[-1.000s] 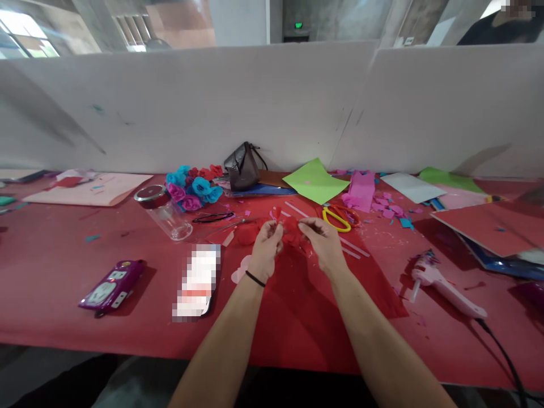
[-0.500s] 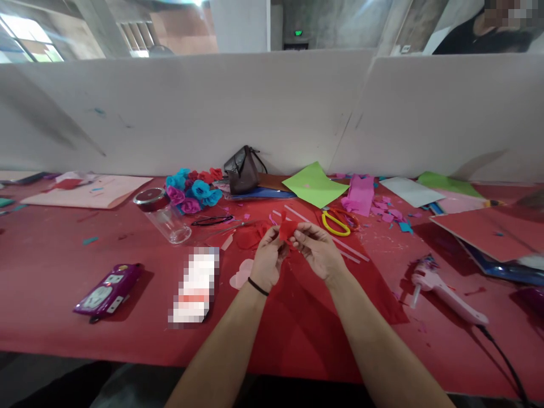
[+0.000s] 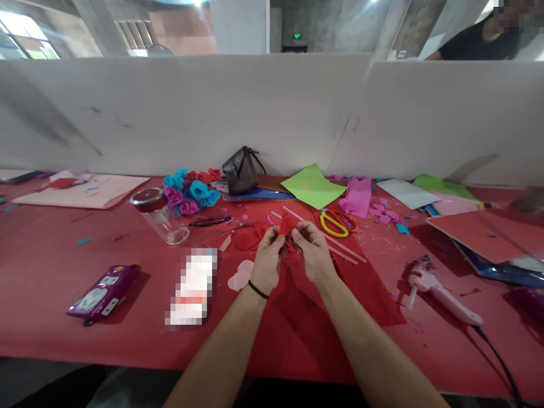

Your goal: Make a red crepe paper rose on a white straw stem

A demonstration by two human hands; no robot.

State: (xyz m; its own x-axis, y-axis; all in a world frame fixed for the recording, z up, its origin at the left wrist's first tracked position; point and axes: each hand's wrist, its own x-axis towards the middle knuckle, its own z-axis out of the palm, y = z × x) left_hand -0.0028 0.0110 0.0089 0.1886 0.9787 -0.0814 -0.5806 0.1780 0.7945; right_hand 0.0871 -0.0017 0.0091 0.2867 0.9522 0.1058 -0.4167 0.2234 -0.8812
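Bare hands (image 3: pixel 289 255) pinching soft red paper (image 3: pixel 287 225) (crinkled, petal-like)

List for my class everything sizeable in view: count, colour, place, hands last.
Table: one, red, throughout
Partition: one, white, back
Other person: one, dark top, beyond the partition
Bag: one, dark brown, back centre
Flowers: several, blue, magenta and red, back left
Jar: one, clear, left
Phone: one, pixelated, left
Socket block: one, purple, left
Glue gun: one, pink, right
Scissor handles: count unclear, yellow and orange, centre
Sticks: several, translucent, centre
Petal cutouts: several, pale pink, centre left
Sheets: several, green, white, pink, red, back and sides
Scraps: many, mostly magenta, right
Held paper: one, red, centre
Left hand: one, bare, centre
Right hand: one, bare, centre
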